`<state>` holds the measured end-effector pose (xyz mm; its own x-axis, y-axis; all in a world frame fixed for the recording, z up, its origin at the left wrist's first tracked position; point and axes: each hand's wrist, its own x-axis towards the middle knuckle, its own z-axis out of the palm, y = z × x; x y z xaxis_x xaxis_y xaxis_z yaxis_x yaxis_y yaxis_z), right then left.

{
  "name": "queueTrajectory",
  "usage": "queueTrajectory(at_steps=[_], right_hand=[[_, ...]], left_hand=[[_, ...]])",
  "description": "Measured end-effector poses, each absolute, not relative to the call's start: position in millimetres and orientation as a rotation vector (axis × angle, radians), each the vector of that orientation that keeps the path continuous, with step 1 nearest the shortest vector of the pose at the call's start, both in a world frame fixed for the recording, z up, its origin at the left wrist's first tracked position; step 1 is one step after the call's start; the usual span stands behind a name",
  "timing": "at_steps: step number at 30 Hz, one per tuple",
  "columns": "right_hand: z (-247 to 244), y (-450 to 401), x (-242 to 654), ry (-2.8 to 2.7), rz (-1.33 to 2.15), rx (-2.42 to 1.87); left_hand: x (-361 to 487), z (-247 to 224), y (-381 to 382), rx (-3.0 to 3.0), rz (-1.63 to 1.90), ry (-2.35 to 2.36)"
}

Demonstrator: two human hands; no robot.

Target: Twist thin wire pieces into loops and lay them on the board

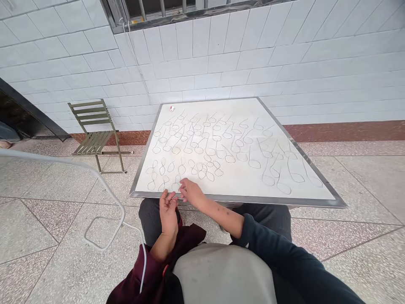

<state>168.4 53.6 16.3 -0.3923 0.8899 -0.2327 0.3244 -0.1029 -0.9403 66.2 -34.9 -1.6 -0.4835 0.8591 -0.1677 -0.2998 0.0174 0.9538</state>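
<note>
Many thin wire loops lie on the white metal-rimmed desk. Your right hand pinches one near the front edge; left hand waits half-open beside it. Lift gently, so neighbours stay untangled.

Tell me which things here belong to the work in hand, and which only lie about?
In hand: wire loops, table, left hand, right hand at the near loops.
Lying about: folding chair, white cable, small red-white thing at the table's far corner.
</note>
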Motion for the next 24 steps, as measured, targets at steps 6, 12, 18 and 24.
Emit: queueTrajectory(at_steps=[6,12,18,24], right_hand=[[16,60,163,-1.759,1.406,-1.311],[10,47,177,-1.599,1.387,-1.140],[-12,7,226,-1.637,1.356,-1.024],[-39,-19,289,-1.622,1.275,-1.131]], left_hand=[[65,-4,-34,0.637,1.641,1.391],[67,-1,-34,0.655,1.646,1.419],[68,-2,-32,0.627,1.653,1.367],[73,-3,-33,0.661,1.655,1.397]])
